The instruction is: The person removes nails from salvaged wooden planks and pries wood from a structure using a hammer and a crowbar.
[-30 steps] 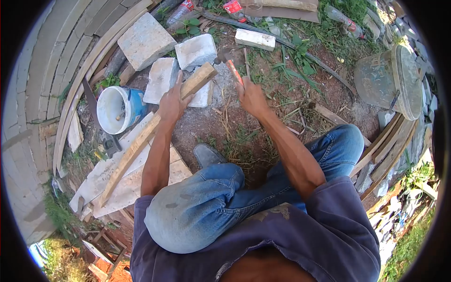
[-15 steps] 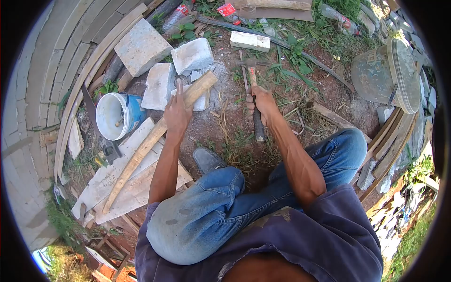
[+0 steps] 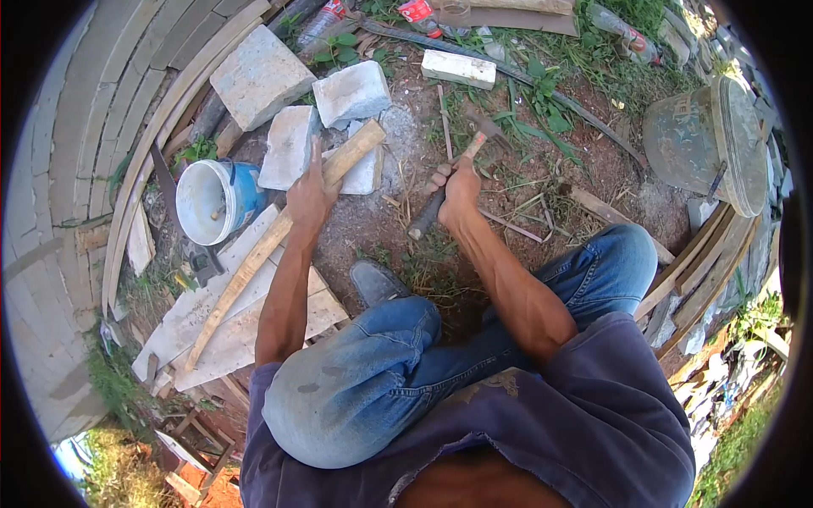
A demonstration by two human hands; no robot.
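My left hand (image 3: 309, 201) is closed around the upper part of a long curved wooden strip (image 3: 246, 284), with one finger stretched forward along it. The strip slants from the lower left up over pale stone blocks. In my right hand (image 3: 460, 190) is a hammer (image 3: 477, 146), gripped around its handle. The hammer's metal head points up and to the right, and its dark handle end points down and left. Beyond my hands lie a white block (image 3: 351, 94) and a thin stick (image 3: 445, 121) on the dirt.
A white-and-blue bucket (image 3: 203, 203) stands at the left beside a saw (image 3: 165, 188) and boards (image 3: 178, 334). A large dirty bucket (image 3: 690, 140) is at the right, near stacked planks (image 3: 703, 271). Plastic bottles (image 3: 625, 34) lie at the back.
The hammer has tilted, its head swinging right and its handle end left. My right hand has shifted slightly left and down. My left hand has moved a little left and down.
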